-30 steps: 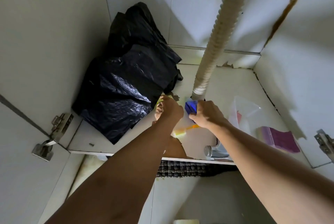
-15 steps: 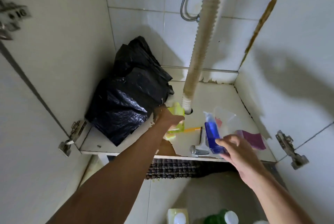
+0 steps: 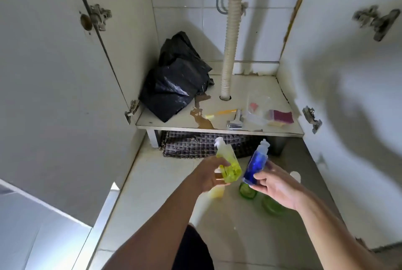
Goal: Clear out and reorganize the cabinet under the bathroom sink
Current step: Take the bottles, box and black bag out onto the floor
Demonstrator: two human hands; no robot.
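Note:
My left hand [image 3: 207,175] grips a yellow-green pump bottle [image 3: 228,164] above the floor tiles in front of the open cabinet. Beside it, my right hand [image 3: 276,184] holds a blue bottle [image 3: 256,162] with a clear cap, tilted. On the cabinet shelf [image 3: 174,122] lie a crumpled black plastic bag [image 3: 174,86] at the left, a metal razor [image 3: 236,120], a yellow stick [image 3: 219,113], a clear plastic bag [image 3: 258,106] and a purple sponge [image 3: 281,116] at the right.
A corrugated drain hose [image 3: 231,36] drops into a hole in the shelf, where a brown stain [image 3: 201,117] spreads. Green bottles [image 3: 248,190] and a pale yellow one [image 3: 216,192] stand on the floor below my hands. A woven mat [image 3: 195,145] lies under the shelf. Both doors [image 3: 54,95] hang open.
Both hands have pulled back out of the cabinet, each carrying its bottle, and now hover over the floor. My view has moved back and down.

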